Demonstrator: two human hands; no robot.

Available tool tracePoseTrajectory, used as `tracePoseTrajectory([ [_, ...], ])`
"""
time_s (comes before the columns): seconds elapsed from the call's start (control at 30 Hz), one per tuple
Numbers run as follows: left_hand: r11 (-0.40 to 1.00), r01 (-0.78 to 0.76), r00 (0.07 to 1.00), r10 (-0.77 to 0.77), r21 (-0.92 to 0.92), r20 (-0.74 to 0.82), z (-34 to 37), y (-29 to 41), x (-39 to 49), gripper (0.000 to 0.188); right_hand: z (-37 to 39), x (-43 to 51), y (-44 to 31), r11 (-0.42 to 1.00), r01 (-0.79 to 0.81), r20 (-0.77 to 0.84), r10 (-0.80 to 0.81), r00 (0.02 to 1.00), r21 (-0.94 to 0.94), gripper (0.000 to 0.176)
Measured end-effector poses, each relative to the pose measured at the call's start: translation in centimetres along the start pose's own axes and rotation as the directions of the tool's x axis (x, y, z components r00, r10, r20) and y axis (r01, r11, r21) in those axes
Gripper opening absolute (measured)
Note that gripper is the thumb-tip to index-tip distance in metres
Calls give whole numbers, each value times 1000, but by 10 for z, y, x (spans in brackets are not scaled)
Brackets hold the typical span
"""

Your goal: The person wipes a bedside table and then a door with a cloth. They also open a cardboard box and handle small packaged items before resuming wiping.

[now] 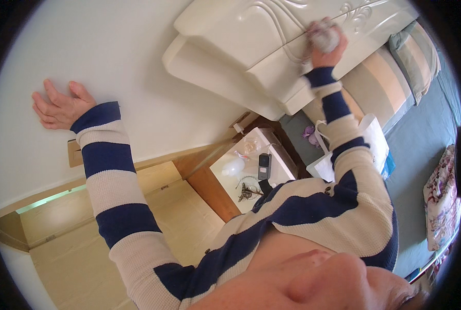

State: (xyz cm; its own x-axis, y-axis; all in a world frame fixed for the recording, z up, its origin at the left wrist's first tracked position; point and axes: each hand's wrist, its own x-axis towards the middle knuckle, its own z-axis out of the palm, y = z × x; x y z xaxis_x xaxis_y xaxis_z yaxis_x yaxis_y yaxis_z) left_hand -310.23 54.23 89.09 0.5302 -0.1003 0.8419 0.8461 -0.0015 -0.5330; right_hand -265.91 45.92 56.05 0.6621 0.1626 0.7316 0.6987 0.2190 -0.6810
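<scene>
My left hand is against the white wall, fingers spread and bent, above a beige wall switch; nothing shows in it. My right hand is closed on a crumpled greyish-white cloth, over the glossy cream headboard with carved scrolls. Hand and cloth are blurred. Both arms are stretched out in navy and cream striped sleeves. Whether the cloth touches the panel cannot be told from the blur.
Below the headboard are striped pillows and a grey-blue bed with a white bag and folded floral fabric. A nightstand holds a dark handheld device, a beaded chain and small items.
</scene>
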Motion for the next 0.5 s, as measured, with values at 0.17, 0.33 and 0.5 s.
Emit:
tracePoseTrajectory([
  [0.17,1000,-19,1000,19,9,-15,5,-3,-6,46,-14,90,84,887,149,13,-160,987,-437,24],
  [0.33,999,-33,999,33,11,-30,10,-12,-5,45,-3,43,74,987,-11,-135,-11,991,-158,24],
  [0.5,999,-48,999,48,4,-5,13,-7,-6,45,4,-52,-20,729,-239,-25,331,943,641,19],
])
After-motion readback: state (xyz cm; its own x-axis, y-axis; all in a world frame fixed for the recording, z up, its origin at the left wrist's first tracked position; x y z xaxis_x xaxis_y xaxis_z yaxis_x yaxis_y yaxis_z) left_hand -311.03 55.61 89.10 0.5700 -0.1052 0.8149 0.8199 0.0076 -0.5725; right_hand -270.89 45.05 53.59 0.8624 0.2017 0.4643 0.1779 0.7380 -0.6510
